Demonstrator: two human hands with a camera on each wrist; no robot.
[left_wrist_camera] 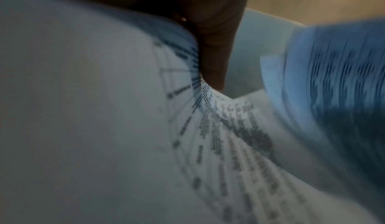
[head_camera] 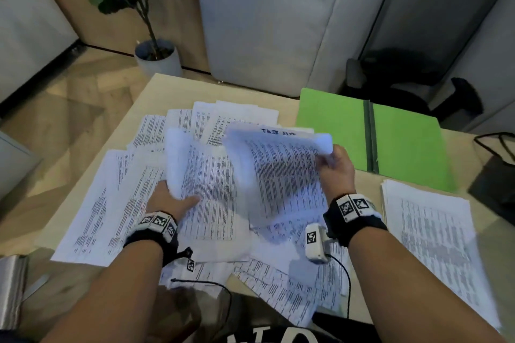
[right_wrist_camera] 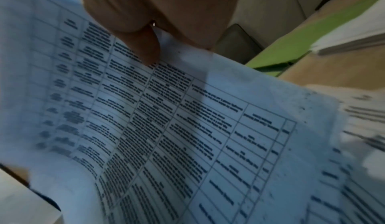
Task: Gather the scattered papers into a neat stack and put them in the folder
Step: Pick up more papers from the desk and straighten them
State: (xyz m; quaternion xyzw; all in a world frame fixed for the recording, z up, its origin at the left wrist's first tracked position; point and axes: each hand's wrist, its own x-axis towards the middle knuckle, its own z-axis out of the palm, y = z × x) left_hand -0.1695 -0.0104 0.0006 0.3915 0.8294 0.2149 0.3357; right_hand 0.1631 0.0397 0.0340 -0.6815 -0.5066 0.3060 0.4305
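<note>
Several printed sheets (head_camera: pixel 117 203) lie fanned over the wooden table (head_camera: pixel 156 92). My left hand (head_camera: pixel 170 198) grips the near edge of one curled sheet (head_camera: pixel 200 175), its thumb (left_wrist_camera: pixel 212 59) on the print. My right hand (head_camera: pixel 335 167) pinches a lifted, bent sheet (head_camera: pixel 281 172) by its far right corner; the thumb (right_wrist_camera: pixel 145 46) presses on the printed table of that sheet (right_wrist_camera: pixel 166 120). A gathered stack of papers (head_camera: pixel 434 242) lies at the right. The open green folder (head_camera: pixel 334 131) lies flat behind my right hand, also seen as the green folder (right_wrist_camera: pixel 291 46).
A black bag (head_camera: pixel 493 175) with a strap sits at the table's right edge. A dark office chair (head_camera: pixel 429 36) and a grey sofa (head_camera: pixel 264 22) stand beyond the table. A potted plant (head_camera: pixel 156 56) is on the floor at far left.
</note>
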